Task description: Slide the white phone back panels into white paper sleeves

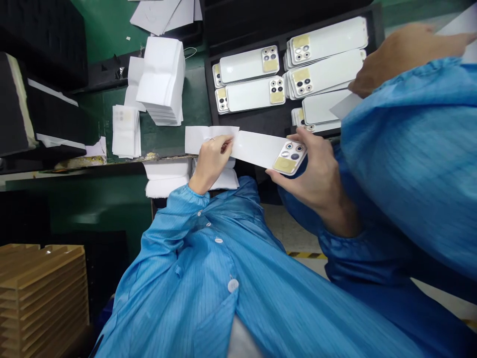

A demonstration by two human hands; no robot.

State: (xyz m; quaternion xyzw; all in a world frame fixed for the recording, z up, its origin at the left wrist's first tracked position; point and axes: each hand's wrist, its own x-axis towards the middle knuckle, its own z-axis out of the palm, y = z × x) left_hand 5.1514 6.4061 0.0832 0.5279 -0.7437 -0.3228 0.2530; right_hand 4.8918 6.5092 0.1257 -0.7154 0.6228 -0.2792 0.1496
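My left hand [213, 161] pinches a white paper sheet [197, 139] where it overlaps the left end of a white phone back panel [259, 148]. The panel's right end, with round camera rings and a yellowish patch, lies between the thumb and fingers of my right hand [315, 176]. Both hands are above my lap, near the table's front edge, and the panel slopes down a little to the right. My right fingertips touch the upper edge of the camera end, the thumb its lower edge.
A black tray [253, 117] holds several stacks of white panels [251, 94]. Left of it stand a tall paper stack [162, 74] and a smaller one [125, 132]. A co-worker's hand [395, 57] reaches in at the right. Slatted brown dividers [44, 298] are lower left.
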